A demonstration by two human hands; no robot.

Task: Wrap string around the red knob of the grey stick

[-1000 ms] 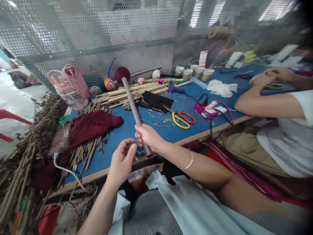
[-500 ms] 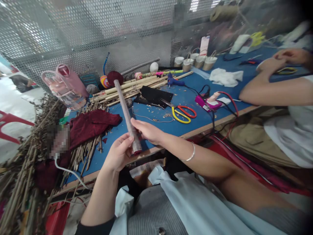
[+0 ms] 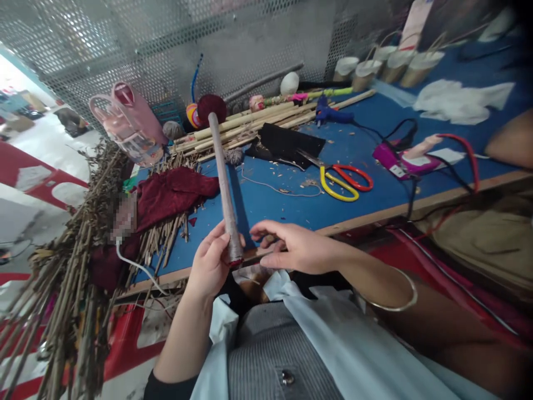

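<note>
My left hand [image 3: 213, 256] grips the lower end of a grey wrapped stick [image 3: 224, 183], thumb on its near side. At the stick's far end is a dark red ball [image 3: 211, 108], seemingly of yarn or cloth; its near end shows red too. The stick slants up and away over the table's front edge. Just right of the stick, my right hand [image 3: 291, 244] holds nothing, with its fingers curved and apart. A dark red cloth [image 3: 177, 194] lies left of the stick. Scissors [image 3: 343, 180] with yellow and red handles lie to the right, their blades by a black cloth [image 3: 285, 145].
Pale sticks [image 3: 258, 121] and a blue glue gun [image 3: 333, 113] lie farther back. A purple power strip [image 3: 406, 158] with cables sits right. Dry stalks [image 3: 70, 278] stick out on the left beside a pink bag [image 3: 133, 125]. Several paper cups [image 3: 397, 66] stand at the back.
My right hand has let go of the stick and moved to its right. My left hand, apart from it at first, now holds its lower end. The view has shifted left.
</note>
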